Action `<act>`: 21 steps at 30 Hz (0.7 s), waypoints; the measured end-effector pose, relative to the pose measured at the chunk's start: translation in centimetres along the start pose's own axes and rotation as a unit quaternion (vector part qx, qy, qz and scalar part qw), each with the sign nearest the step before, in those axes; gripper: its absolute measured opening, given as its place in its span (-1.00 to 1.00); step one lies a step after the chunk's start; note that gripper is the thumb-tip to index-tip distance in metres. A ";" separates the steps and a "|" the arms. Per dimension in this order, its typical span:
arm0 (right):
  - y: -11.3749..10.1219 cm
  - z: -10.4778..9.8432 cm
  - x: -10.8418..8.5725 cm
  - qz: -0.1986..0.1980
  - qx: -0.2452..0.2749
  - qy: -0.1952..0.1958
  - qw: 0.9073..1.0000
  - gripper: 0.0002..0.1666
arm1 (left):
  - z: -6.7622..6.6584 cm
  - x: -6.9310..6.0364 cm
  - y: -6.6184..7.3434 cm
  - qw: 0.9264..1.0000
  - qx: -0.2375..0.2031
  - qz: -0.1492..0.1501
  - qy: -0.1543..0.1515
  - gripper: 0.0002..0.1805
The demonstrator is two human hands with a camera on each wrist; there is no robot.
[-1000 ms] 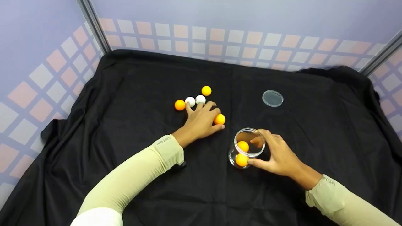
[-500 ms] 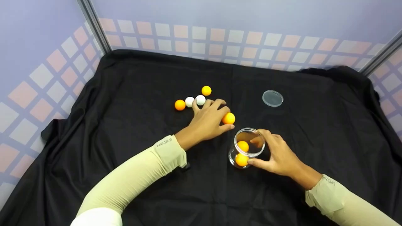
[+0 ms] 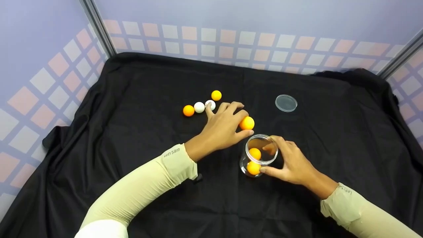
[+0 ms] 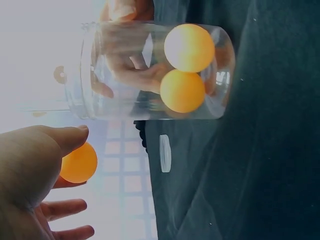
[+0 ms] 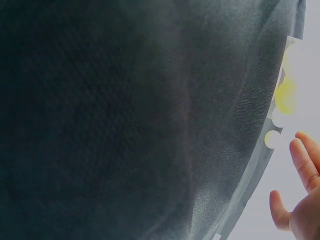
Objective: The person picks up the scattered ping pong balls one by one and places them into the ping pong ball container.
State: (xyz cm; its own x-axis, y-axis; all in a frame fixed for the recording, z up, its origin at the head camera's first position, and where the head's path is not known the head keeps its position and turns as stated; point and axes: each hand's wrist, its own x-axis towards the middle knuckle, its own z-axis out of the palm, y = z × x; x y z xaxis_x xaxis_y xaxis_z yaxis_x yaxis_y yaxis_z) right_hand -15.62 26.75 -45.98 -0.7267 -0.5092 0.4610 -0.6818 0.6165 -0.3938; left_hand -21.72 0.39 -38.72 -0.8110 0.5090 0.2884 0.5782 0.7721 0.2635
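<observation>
1. The left hand [image 4: 30,175] holds an orange ping-pong ball [image 4: 79,163] between thumb and fingers, near the clear jar's mouth.
2. The clear jar [image 4: 130,107] appears sideways, its mouth toward the view's left edge.
3. Inside, near its base, two more orange balls [image 4: 189,48] touch.
4. The right hand [image 4: 132,11] holds the jar, partly seen through it.
5. A pale lid [image 4: 165,153] rests on dark cloth [image 4: 265,135].

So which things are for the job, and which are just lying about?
In the job: left hand, orange ball it holds, right hand, clear jar, two orange balls inside.

Lying about, maybe for later: two white balls, two other orange balls, clear lid.
</observation>
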 end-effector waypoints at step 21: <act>0.3 0.1 0.2 -0.016 0.006 0.006 1.000 0.01 | -0.4 -0.7 1.4 0.999 -0.006 0.031 0.019 -0.50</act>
State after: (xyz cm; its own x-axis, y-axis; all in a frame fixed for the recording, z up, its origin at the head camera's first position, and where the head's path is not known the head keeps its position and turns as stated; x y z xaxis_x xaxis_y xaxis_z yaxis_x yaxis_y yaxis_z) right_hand -15.92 26.75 -46.10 -0.7034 -0.5216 0.4830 -0.7058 0.5930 -0.3875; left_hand -20.29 1.00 -38.20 -0.7696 0.5405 0.3401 0.6286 0.7349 0.2545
